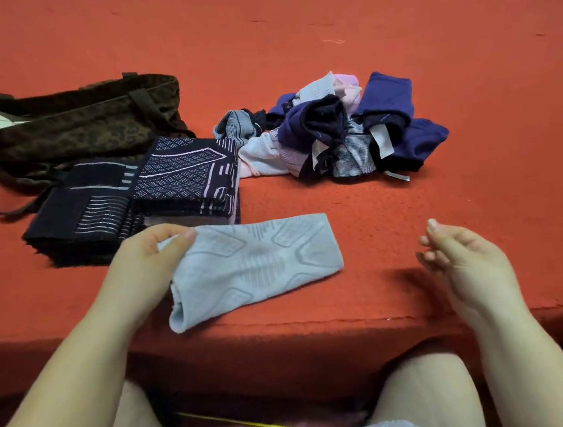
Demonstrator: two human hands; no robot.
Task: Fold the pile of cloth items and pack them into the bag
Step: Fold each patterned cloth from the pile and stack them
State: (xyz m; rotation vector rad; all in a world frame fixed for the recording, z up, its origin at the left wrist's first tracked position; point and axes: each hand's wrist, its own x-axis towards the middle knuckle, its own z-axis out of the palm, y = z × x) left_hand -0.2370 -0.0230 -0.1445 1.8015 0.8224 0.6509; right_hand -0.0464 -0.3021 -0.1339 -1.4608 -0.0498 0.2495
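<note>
A pale blue cloth [254, 267] lies flat near the front edge of a red-covered bench [398, 81], its long axis running left to right and tilted slightly, the far end reaching toward the person's right. The left hand [143, 261] pinches the cloth's near-left end between thumb and curled fingers; that hand is plainly the nearer of the two, already on the fabric. The right hand [459, 258] hovers well apart to the right of the cloth, above the bench, fingers loosely curled and holding nothing. Any fold across the cloth's length would likely call for the right hand to travel left to the free end, since that end lies between the two hands.

The cloth looks like a thin knit piece, light grey-blue with a faint woven geometric pattern, its left end open like a tube. Just behind it sits a stack of folded dark cloths [133, 193] with pale striped and dotted patterns. To the right of the stack, farther back, lies the unfolded pile [334, 132] of purple, navy, pink and striped items, still tangled. A dark patterned bag [75, 123] with straps rests behind the stack at the left, touching it. By the size of the pile, much folding appears to remain, and nothing dark has yet gone into the bag as far as can be seen.
</note>
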